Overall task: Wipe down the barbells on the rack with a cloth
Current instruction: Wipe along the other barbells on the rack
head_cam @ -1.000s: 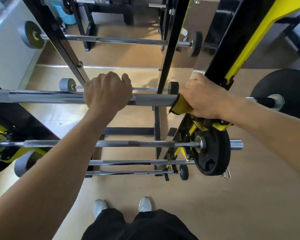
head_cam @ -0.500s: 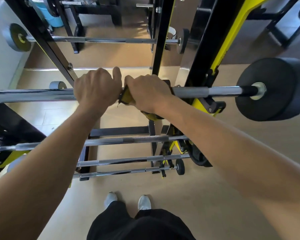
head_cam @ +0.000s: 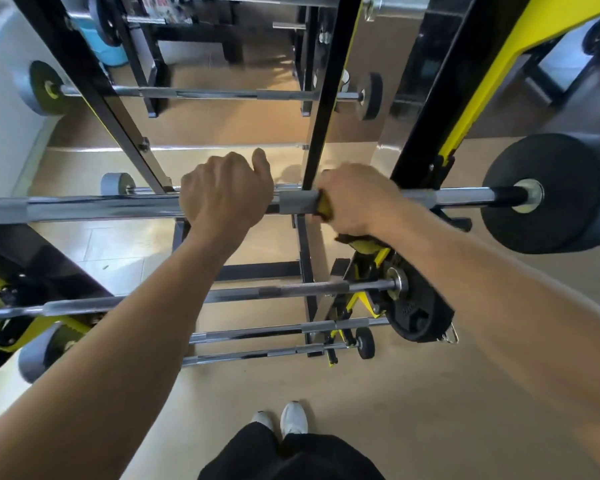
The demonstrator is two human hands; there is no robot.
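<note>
A chrome barbell [head_cam: 84, 206] runs across the view at chest height, with a thick black plate [head_cam: 548, 194] on its right end. My left hand [head_cam: 224, 195] is closed around the bar near its middle. My right hand [head_cam: 355, 199] grips the bar a short way to the right, with a yellow cloth [head_cam: 323, 206] wrapped round the bar under the palm. A tail of the cloth hangs below the wrist. Lower barbells [head_cam: 291, 291] lie on the black and yellow rack [head_cam: 329, 98] beneath.
Further bars [head_cam: 257, 336] rest lower on the rack, one carrying a black plate [head_cam: 416, 313]. Another barbell [head_cam: 205, 94] sits behind, with grey plates. A wall stands at the left. Tan floor lies below, with my white shoes [head_cam: 293, 417] near the rack's foot.
My right hand with the cloth slid left along the bar until it met my left hand, then back right a short way. The left hand kept its grip.
</note>
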